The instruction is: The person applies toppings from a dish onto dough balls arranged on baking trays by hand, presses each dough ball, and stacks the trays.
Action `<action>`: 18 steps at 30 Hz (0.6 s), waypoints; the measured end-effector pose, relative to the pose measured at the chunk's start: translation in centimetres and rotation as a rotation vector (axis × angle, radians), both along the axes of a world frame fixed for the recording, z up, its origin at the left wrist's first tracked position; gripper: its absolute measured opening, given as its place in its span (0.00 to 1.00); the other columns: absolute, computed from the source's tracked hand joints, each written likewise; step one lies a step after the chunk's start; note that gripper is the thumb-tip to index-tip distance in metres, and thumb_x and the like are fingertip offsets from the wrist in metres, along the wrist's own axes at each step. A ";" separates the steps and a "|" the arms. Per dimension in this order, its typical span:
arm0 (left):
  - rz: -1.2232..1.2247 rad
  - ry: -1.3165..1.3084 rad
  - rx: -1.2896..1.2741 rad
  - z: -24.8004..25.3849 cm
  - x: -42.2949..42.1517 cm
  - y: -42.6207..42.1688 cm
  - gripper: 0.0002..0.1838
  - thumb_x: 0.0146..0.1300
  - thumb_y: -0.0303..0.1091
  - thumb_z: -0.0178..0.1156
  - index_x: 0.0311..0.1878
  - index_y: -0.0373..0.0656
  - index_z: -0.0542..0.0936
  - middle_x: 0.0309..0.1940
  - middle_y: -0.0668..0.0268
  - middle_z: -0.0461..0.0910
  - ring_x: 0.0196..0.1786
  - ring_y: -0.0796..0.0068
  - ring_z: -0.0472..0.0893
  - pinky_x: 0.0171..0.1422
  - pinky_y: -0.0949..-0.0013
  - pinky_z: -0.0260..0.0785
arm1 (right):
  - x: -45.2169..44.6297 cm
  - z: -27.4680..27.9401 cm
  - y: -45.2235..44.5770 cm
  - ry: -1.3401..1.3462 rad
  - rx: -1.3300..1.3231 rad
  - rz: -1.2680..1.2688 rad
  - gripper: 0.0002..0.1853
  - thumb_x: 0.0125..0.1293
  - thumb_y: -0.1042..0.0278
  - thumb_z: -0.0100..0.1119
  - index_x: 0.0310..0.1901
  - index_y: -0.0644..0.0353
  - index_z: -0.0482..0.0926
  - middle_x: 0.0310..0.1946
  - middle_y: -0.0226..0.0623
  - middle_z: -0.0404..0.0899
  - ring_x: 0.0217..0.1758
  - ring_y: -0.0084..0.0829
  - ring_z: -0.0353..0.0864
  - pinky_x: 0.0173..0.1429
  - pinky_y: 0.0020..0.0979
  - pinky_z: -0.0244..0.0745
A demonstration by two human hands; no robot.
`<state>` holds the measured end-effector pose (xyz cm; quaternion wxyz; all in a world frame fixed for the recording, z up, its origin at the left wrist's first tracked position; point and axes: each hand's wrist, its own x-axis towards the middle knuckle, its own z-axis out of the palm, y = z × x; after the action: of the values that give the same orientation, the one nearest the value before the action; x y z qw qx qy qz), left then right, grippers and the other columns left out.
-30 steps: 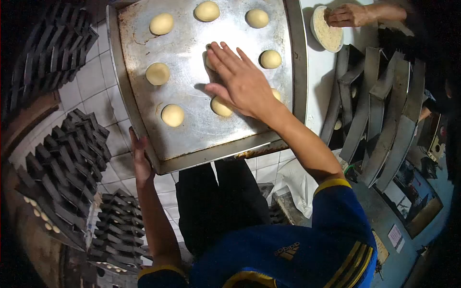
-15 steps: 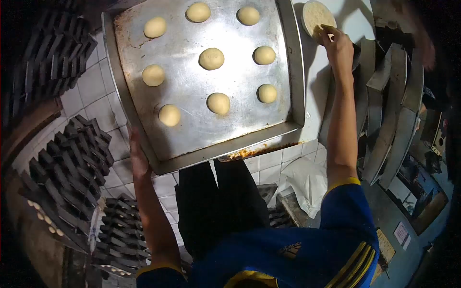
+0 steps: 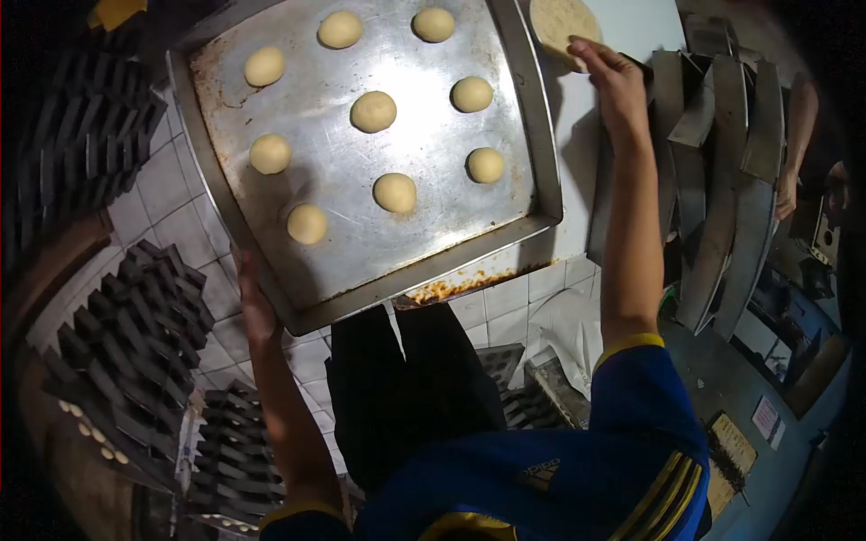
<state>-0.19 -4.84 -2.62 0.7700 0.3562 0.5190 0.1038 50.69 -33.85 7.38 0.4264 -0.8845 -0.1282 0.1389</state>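
Note:
A large metal baking tray with raised sides carries several round pale dough balls, such as the middle dough ball. My left hand holds the tray's left side near its front corner, its fingers partly hidden behind the wall. Beyond the tray's right side is a round bowl of pale, grainy topping; I cannot tell whether it is seeds or crumbs. My right hand is at this bowl's near edge, thumb and fingers drawn together in a pinch. What lies between the fingertips is too small to make out.
Stacked metal trays stand right of my right arm, with another person's arm beyond them. Dark stacked trays fill the left, over a tiled floor. A white sack lies below the white table.
The tray and bowl appear shifted left in view, and the tray is slightly more tilted. My right hand stays by the bowl, now at its near edge. Another person's arm has appeared at right.

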 end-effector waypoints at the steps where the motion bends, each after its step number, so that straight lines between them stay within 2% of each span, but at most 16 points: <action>1: -0.004 -0.004 -0.004 -0.2 -0.1 0.0 0.40 0.83 0.58 0.52 0.86 0.42 0.58 0.78 0.58 0.68 0.77 0.61 0.70 0.82 0.57 0.62 | -1.5 0.4 0.5 0.052 0.037 -0.005 0.17 0.72 0.57 0.75 0.55 0.59 0.93 0.44 0.24 0.92 0.40 0.14 0.77 0.47 0.21 0.69; 2: -0.013 -0.025 -0.011 -0.6 -0.3 0.2 0.40 0.83 0.59 0.52 0.85 0.42 0.59 0.77 0.58 0.69 0.76 0.62 0.71 0.82 0.57 0.62 | -2.6 0.0 0.6 0.112 0.082 0.071 0.15 0.73 0.59 0.74 0.55 0.57 0.94 0.43 0.23 0.92 0.36 0.12 0.68 0.44 0.19 0.63; 4: -0.024 -0.047 -0.023 -0.7 -0.5 0.2 0.40 0.83 0.59 0.53 0.84 0.41 0.60 0.76 0.58 0.70 0.76 0.62 0.72 0.82 0.57 0.63 | -6.0 -0.5 1.9 0.057 0.035 0.174 0.15 0.74 0.61 0.73 0.54 0.62 0.93 0.44 0.27 0.93 0.49 0.18 0.84 0.58 0.24 0.76; 5: -0.028 -0.031 -0.052 -0.4 -0.4 0.3 0.39 0.83 0.59 0.53 0.84 0.42 0.61 0.76 0.58 0.71 0.75 0.62 0.73 0.81 0.57 0.63 | -7.3 -0.5 2.5 0.068 -0.071 0.219 0.17 0.74 0.60 0.74 0.54 0.65 0.92 0.48 0.33 0.93 0.57 0.21 0.86 0.64 0.27 0.77; 7: -0.034 -0.016 -0.081 0.0 0.1 0.3 0.39 0.82 0.59 0.53 0.84 0.43 0.62 0.76 0.59 0.72 0.75 0.62 0.73 0.81 0.57 0.63 | -9.9 -1.3 4.3 0.021 -0.109 0.206 0.14 0.73 0.62 0.73 0.52 0.61 0.93 0.45 0.34 0.93 0.48 0.27 0.89 0.56 0.30 0.81; 8: -0.021 0.007 -0.056 0.3 0.3 0.2 0.39 0.82 0.59 0.53 0.84 0.43 0.62 0.76 0.59 0.72 0.75 0.62 0.74 0.81 0.57 0.63 | -10.2 -1.9 4.8 0.024 -0.108 0.205 0.14 0.73 0.62 0.73 0.52 0.61 0.93 0.45 0.34 0.93 0.48 0.27 0.89 0.56 0.30 0.81; 10: -0.011 0.036 -0.033 0.3 0.2 0.2 0.39 0.82 0.59 0.53 0.83 0.43 0.62 0.76 0.59 0.72 0.74 0.62 0.74 0.81 0.57 0.64 | -10.5 -3.1 5.4 -0.509 -0.320 0.378 0.10 0.71 0.65 0.73 0.50 0.54 0.93 0.39 0.36 0.90 0.41 0.39 0.87 0.50 0.36 0.82; 11: -0.009 0.016 -0.033 0.1 0.1 0.2 0.39 0.82 0.60 0.53 0.83 0.42 0.62 0.76 0.59 0.72 0.74 0.61 0.74 0.81 0.57 0.64 | -10.6 -3.8 5.5 -0.506 -0.320 0.376 0.10 0.71 0.65 0.73 0.50 0.54 0.93 0.39 0.36 0.90 0.41 0.39 0.87 0.50 0.36 0.82; 13: -0.008 -0.005 -0.037 0.1 0.3 0.2 0.39 0.82 0.60 0.53 0.83 0.41 0.62 0.75 0.59 0.72 0.75 0.61 0.74 0.81 0.57 0.64 | -10.7 -4.9 5.6 -0.670 -0.293 0.468 0.09 0.69 0.69 0.71 0.49 0.50 0.93 0.37 0.36 0.87 0.39 0.45 0.83 0.46 0.42 0.81; 14: -0.017 0.005 0.010 0.4 0.3 -0.1 0.40 0.82 0.60 0.53 0.83 0.41 0.62 0.75 0.59 0.72 0.75 0.61 0.74 0.81 0.57 0.63 | -11.0 -5.1 5.2 -0.652 -0.356 0.509 0.13 0.71 0.71 0.69 0.55 0.53 0.91 0.42 0.39 0.88 0.46 0.44 0.83 0.50 0.42 0.81; 15: -0.025 0.015 0.057 0.5 0.4 -0.2 0.40 0.82 0.60 0.53 0.83 0.40 0.62 0.76 0.58 0.72 0.75 0.61 0.74 0.81 0.57 0.63 | -11.3 -5.1 5.2 -0.652 -0.358 0.509 0.13 0.71 0.71 0.69 0.55 0.53 0.91 0.42 0.39 0.88 0.46 0.44 0.83 0.50 0.42 0.81; 17: -0.025 0.012 0.014 -0.2 -0.3 0.2 0.40 0.82 0.60 0.53 0.83 0.40 0.62 0.76 0.58 0.72 0.75 0.60 0.73 0.82 0.57 0.63 | -12.3 -5.2 5.3 -0.697 -0.354 0.545 0.17 0.73 0.69 0.67 0.61 0.58 0.87 0.48 0.44 0.87 0.50 0.48 0.82 0.56 0.43 0.80; 18: -0.025 0.007 -0.028 -0.5 -0.5 0.4 0.40 0.82 0.61 0.53 0.83 0.39 0.62 0.76 0.58 0.71 0.76 0.60 0.73 0.82 0.56 0.62 | -13.5 -4.7 5.7 -0.656 -0.455 0.555 0.23 0.75 0.67 0.66 0.69 0.63 0.80 0.55 0.48 0.84 0.52 0.50 0.80 0.59 0.45 0.78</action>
<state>-0.70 -4.45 -3.11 0.7744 0.3520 0.5188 0.0856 37.15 -28.19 2.72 0.1060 -0.8849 -0.4534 -0.0143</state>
